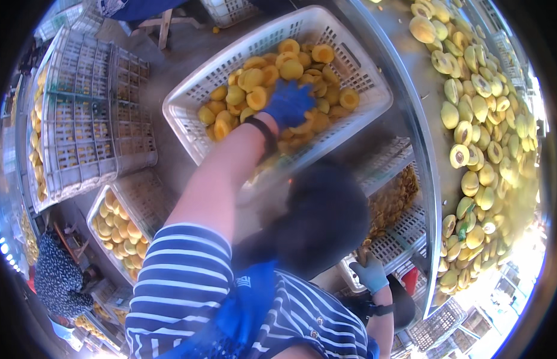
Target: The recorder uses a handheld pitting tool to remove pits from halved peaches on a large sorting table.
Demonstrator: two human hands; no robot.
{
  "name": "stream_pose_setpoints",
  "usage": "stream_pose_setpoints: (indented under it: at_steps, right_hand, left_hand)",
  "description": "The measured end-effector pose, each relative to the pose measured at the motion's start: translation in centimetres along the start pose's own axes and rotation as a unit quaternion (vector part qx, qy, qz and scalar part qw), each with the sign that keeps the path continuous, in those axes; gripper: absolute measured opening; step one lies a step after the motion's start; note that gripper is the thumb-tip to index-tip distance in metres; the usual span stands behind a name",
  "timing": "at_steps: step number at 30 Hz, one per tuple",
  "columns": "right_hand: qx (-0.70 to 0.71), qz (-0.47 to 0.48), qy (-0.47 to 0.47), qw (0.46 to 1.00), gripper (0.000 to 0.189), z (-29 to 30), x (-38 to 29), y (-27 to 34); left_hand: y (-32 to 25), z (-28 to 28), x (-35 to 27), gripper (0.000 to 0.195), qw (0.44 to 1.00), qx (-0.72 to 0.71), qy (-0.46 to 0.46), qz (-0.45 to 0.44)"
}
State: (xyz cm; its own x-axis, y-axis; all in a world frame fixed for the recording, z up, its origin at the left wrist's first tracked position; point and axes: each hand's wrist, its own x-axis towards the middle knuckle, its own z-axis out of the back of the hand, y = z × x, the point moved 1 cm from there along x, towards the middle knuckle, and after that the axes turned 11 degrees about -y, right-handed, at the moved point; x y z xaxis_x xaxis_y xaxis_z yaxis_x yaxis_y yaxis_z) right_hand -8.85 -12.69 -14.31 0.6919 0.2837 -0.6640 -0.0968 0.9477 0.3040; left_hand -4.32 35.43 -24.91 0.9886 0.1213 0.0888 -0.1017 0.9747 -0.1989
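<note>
My left hand [289, 104], in a blue glove, lies with spread fingers on halved, yellow-orange apricots [256, 80] in a white plastic crate [366, 85]. Whether it grips one is hidden beneath the palm. Lower right, my right hand [370, 271], in a pale blue glove, is beside the rim of a lower white crate [350, 280]. Something brownish shows at its fingertips; I cannot tell whether it is held. Close by, another crate holds brown pits or fruit pieces [393, 202]. Many cut apricots [482, 143], some with pits showing, lie on the metal-edged table at the right.
The table's curved-looking metal edge [424, 148] runs between me and its fruit. Stacked crates [81, 112] stand at the left, with another apricot-filled crate [119, 229] below them. A person in patterned clothing [58, 273] is at the lower left. A wooden stool leg [165, 29] stands beyond.
</note>
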Motion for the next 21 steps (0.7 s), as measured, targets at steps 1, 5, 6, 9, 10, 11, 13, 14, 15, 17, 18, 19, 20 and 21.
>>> stream_pose_setpoints:
  at_steps: [1,5,6,9,10,11,13,14,15,17,18,19,20,21]
  right_hand:
    - [0.004,-0.006,-0.003,1.000,0.049,0.1,0.0,0.1]
    - [-0.022,-0.024,0.002,0.999,0.051,2.5,0.6,3.3]
    - [-0.010,-0.012,-0.004,1.000,0.052,1.5,1.2,2.2]
    - [-0.032,-0.006,-0.018,0.999,0.054,1.5,0.9,1.8]
    - [-0.010,0.003,-0.001,1.000,0.054,0.7,1.0,1.2]
    - [0.012,0.009,0.016,1.000,0.054,0.1,1.0,1.1]
    - [0.010,-0.071,0.077,0.994,0.055,1.1,0.7,4.8]
    - [0.011,-0.045,0.087,0.995,0.055,0.0,1.0,4.0]
    - [0.008,-0.018,0.095,0.995,0.055,-0.4,1.4,3.6]
    - [-0.005,-0.015,0.116,0.993,0.058,0.2,0.8,4.1]
    - [-0.028,0.035,0.089,0.995,0.058,-0.1,0.7,3.2]
    - [-0.051,0.083,0.061,0.993,0.059,-0.2,0.5,2.6]
    - [-0.022,0.053,0.066,0.996,0.059,-0.1,0.4,2.1]
    - [-0.023,0.052,0.063,0.996,0.059,0.0,-0.2,1.7]
  left_hand:
    - [0.7,1.1,0.3,0.032,0.996,-0.031,0.026,0.075]
    - [7.1,0.8,-4.8,0.037,0.977,0.171,-0.093,0.090]
    - [8.4,0.7,-5.6,0.039,0.979,0.186,-0.024,0.084]
    - [7.9,3.5,-10.7,0.052,0.977,0.103,0.133,0.128]
    - [8.9,3.8,-13.2,0.058,0.968,-0.004,0.152,0.199]
    - [10.1,3.6,-15.5,0.063,0.942,-0.115,0.171,0.265]
    - [9.4,4.3,-18.9,0.066,0.966,-0.104,0.235,0.022]
    - [8.5,4.4,-18.5,0.066,0.966,-0.106,0.234,0.017]
    - [6.1,5.7,-16.6,0.064,0.934,-0.107,0.332,0.075]
    - [2.3,7.6,-14.0,0.065,0.916,-0.093,0.363,0.147]
    - [1.6,7.6,-13.2,0.071,0.937,-0.096,0.281,0.183]
    - [1.2,7.5,-12.4,0.076,0.951,-0.099,0.198,0.217]
    - [1.2,6.3,-11.8,0.076,0.951,-0.100,0.198,0.214]
    - [1.3,4.5,-11.2,0.083,0.966,-0.068,0.135,0.208]
